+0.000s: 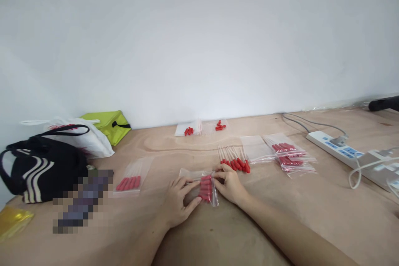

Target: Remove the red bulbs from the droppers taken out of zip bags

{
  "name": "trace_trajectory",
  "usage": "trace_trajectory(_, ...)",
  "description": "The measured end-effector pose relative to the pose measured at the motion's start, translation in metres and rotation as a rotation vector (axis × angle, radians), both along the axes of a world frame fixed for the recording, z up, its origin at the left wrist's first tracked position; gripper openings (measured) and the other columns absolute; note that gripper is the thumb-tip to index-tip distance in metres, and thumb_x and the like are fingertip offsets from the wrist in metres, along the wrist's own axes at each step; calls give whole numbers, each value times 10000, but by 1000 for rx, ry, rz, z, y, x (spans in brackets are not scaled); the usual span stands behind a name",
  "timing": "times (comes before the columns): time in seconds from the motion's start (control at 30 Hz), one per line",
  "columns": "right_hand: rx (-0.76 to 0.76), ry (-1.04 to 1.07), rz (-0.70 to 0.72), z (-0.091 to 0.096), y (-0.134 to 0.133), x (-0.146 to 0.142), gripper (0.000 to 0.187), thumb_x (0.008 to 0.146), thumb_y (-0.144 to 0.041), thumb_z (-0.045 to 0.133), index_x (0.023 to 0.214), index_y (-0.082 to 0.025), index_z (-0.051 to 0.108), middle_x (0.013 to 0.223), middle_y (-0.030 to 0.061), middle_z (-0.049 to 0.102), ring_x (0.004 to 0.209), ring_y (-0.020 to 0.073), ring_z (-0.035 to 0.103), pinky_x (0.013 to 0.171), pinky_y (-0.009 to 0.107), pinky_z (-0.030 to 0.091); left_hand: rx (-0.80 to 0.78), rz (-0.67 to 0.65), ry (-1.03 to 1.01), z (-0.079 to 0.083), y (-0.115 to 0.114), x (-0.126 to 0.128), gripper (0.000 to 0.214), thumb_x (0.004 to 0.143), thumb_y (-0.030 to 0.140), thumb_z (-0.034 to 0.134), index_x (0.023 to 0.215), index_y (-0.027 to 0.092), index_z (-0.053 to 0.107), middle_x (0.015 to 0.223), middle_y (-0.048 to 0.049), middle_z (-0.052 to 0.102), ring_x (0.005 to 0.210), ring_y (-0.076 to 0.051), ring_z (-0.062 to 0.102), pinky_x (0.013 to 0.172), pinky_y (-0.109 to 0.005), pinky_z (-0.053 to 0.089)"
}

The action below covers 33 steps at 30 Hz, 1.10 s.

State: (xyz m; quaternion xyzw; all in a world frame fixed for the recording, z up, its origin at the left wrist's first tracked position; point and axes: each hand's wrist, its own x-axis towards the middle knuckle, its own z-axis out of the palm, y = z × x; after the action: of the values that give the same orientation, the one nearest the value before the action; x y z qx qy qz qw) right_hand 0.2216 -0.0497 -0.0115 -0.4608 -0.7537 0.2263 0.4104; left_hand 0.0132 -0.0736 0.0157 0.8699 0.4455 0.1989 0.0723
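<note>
A clear zip bag [215, 197] holding several red-headed thin sticks [205, 187] lies on the table between my two hands. My left hand [179, 203] rests at the bag's left side, thumb and index finger apart, their tips touching it. My right hand [230, 185] is closed on the bag's right edge, fingers bent over the plastic. Just beyond my right hand lies a fanned bunch of loose red-headed sticks [235, 162]. To the left, another zip bag [132, 181] with such sticks lies flat.
Filled zip bags [289, 156] are piled at the right beside empty bags [257, 149]. A white power strip [339, 149] with cables is farther right. More red-headed pieces [220, 125] lie near the wall. At the left stand a black bag [56, 166], a white plastic bag [96, 137] and a lime-green bag [109, 122].
</note>
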Motion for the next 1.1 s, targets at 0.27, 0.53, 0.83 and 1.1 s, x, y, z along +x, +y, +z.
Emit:
trace_trajectory(0.27, -56, -211, 94, 14, -11, 10, 710, 532, -501, 722, 1141, -181, 546, 1061, 98, 516, 956, 234, 457, 833, 375, 394, -47, -12, -73, -6, 7, -1, 410, 802, 295, 480, 1209, 248, 457, 1192, -61, 512, 1096, -195, 475, 936, -373, 409)
trace_trajectory(0.53, 18, -162, 126, 16, -15, 7, 358, 552, -391, 736, 847, -208, 647, 925, 51, 542, 860, 198, 474, 762, 341, 397, -44, 22, -111, -6, 6, 0, 368, 801, 315, 480, 1158, 226, 499, 1143, -70, 545, 1054, -196, 504, 913, -369, 431)
trace_trajectory(0.83, -53, -85, 385, 18, -9, 17, 395, 550, -373, 745, 873, -190, 608, 932, 44, 600, 870, 183, 511, 762, 301, 391, -54, 13, -99, -8, 7, -1, 352, 806, 305, 476, 1147, 220, 509, 1140, -70, 549, 1061, -196, 497, 918, -376, 422)
trace_trajectory(1.1, -126, -237, 505, 24, -15, 25, 464, 845, -361, 448, 1294, -337, 331, 977, 9, 596, 919, 161, 506, 864, 358, 308, -53, 70, -156, -11, 9, -2, 315, 821, 301, 455, 1114, 221, 539, 1100, -68, 582, 1034, -196, 521, 898, -386, 433)
